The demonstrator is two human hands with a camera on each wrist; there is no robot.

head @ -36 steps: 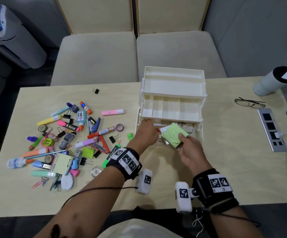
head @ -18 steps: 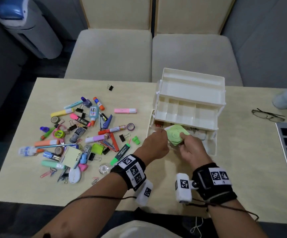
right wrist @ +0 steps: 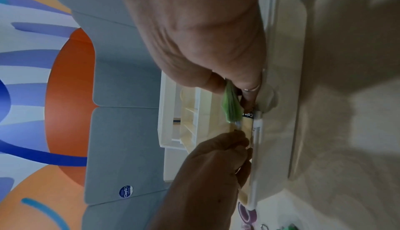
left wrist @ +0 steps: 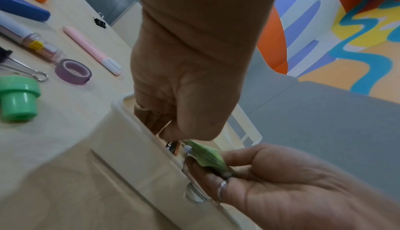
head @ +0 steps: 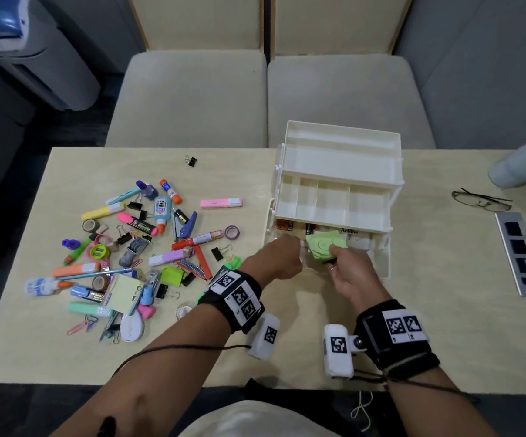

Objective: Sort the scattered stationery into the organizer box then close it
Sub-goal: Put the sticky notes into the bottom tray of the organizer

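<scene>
At the table's (head: 444, 326) far edge, the right hand (head: 348, 275) pinches green sticky notes (head: 324, 247) over the open organizer box's (head: 340, 171) bottom compartment, where the left hand's (head: 282, 258) curled fingers reach in; their grip is hidden.

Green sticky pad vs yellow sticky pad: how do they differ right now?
The green sticky pad is held by the right hand over the organizer box bottom compartment; the yellow sticky pad lies untouched in the pile on the table. Green is tilted, yellow lies flat. Yellow looks larger. Both are square paper pads.
</scene>
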